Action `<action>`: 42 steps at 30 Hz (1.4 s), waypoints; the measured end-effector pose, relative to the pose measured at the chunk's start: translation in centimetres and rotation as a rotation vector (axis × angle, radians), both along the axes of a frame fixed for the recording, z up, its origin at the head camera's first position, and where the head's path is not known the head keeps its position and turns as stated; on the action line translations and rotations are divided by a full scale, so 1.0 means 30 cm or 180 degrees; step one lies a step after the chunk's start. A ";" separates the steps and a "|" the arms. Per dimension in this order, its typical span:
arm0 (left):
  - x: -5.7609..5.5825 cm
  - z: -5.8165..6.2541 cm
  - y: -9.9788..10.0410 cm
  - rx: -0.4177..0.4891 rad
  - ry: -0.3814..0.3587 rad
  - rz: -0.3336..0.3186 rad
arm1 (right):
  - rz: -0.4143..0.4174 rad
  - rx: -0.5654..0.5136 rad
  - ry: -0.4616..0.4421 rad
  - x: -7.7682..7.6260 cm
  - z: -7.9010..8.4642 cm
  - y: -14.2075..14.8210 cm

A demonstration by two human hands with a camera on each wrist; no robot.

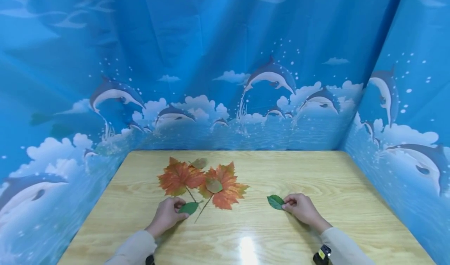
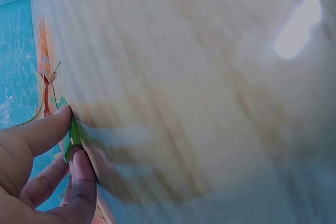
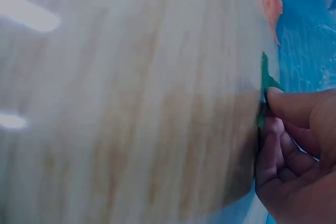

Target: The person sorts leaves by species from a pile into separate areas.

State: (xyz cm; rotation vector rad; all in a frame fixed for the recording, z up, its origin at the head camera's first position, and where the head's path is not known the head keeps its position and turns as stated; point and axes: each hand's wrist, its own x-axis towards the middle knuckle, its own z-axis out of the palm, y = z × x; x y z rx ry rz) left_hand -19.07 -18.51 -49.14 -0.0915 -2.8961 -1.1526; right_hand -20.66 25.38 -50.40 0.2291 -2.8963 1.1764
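My left hand (image 1: 169,215) pinches a small green leaf (image 1: 189,208) between thumb and fingers, low over the table at the left. The same leaf (image 2: 74,136) shows edge-on in the left wrist view. Further right, my right hand (image 1: 301,208) pinches a second green leaf (image 1: 275,202) by one end, its tip pointing left. Beyond the left hand lie two orange-red maple leaves (image 1: 178,178) with thin stems toward me. A dull olive-green leaf (image 1: 213,185) rests on the right maple leaf (image 1: 225,196), and another olive leaf (image 1: 199,163) lies behind the pair.
The light wood-grain table (image 1: 302,171) carries everything, with a bright glare spot near its front. Blue curtains (image 1: 211,61) printed with dolphins and clouds stand along the back and both sides. Each sleeve bears a dark wrist device (image 1: 321,254).
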 end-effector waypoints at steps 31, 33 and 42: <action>-0.003 0.020 -0.021 0.0133 -0.0485 0.0223 | -0.0020 0.0020 0.0039 -0.001 -0.017 -0.002; -0.002 0.022 -0.028 0.0120 -0.0513 0.0230 | -0.0022 0.0003 0.0029 0.001 -0.014 -0.003; -0.001 0.039 -0.072 0.0098 -0.0485 0.0193 | 0.0002 -0.0030 0.0027 0.003 -0.011 -0.003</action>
